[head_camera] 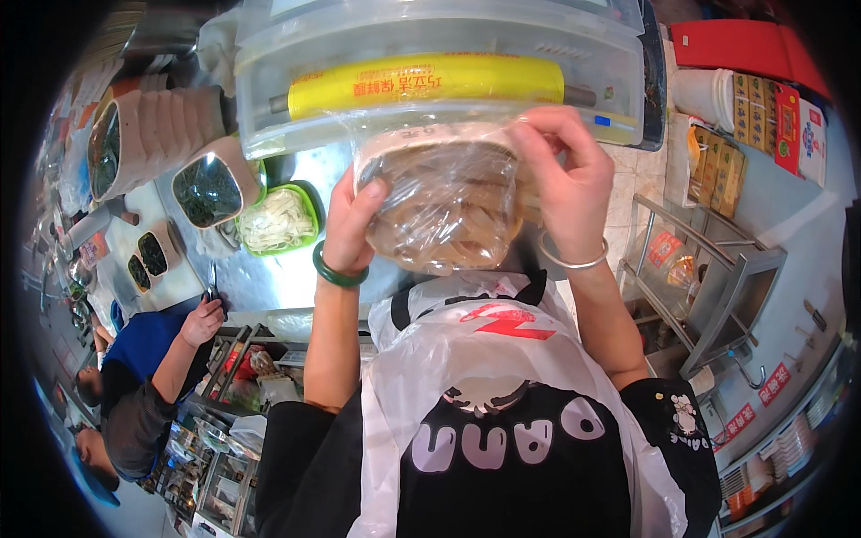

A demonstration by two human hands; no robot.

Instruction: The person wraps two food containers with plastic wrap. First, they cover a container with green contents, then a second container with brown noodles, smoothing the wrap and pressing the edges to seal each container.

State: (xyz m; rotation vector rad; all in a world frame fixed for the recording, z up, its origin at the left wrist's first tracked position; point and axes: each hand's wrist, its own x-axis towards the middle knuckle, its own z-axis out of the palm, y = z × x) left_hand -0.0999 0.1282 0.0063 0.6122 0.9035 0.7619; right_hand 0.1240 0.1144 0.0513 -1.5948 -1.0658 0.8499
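A beige square food container [430,138] is tilted towards me, with broad translucent brownish noodles [444,215] inside. Creased cling film [464,188] covers it and its contents. My left hand [353,225] grips the container's left side, thumb over the film. At the upper right corner, the fingers of my right hand [565,171] pinch the film against the rim. Just beyond the container, a roll of cling film in a yellow printed wrap [430,81] lies in a clear plastic drawer [269,128].
To the left, a green-rimmed tub of white noodles [277,220] and a container of dark strips [207,190] stand on a steel counter [289,282]. A co-worker's hand [203,321] holds scissors there. A metal rack [726,262] stands at right.
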